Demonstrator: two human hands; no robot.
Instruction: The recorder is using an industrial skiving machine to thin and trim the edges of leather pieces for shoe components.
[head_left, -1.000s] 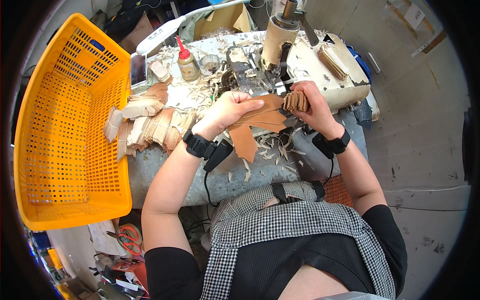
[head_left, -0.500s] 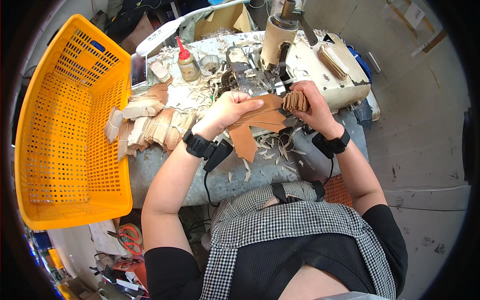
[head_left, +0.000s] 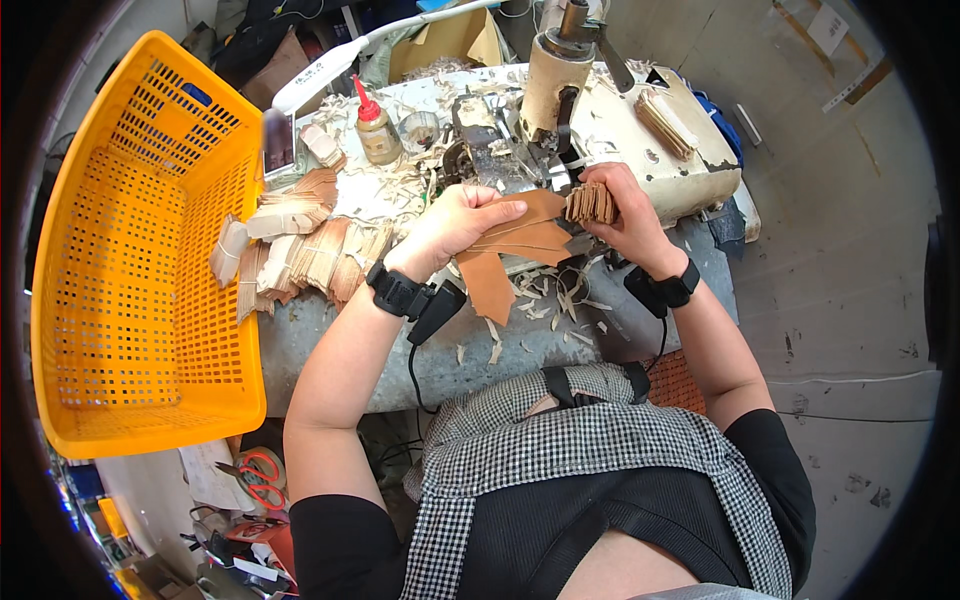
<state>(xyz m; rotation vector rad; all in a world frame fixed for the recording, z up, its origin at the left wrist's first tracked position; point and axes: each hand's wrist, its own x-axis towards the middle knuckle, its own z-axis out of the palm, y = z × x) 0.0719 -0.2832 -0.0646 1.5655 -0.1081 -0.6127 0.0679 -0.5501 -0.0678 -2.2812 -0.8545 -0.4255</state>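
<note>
My left hand is closed on several fanned brown leather pieces, thumb on top and fingers beneath; one piece hangs down toward the bench edge. A thick stack of small leather pieces, seen edge-on, is gripped in my right hand. The stack meets the right end of the fanned pieces. Both hands are just in front of a cream bench machine, whose working part is partly hidden behind the leather and my fingers.
A yellow perforated basket stands left. Beside it lie bundled leather pieces. Pale trimmings, a red-tipped bottle and a small glass jar are behind my left hand. Another bundle rests on the machine. Scissors are at lower left.
</note>
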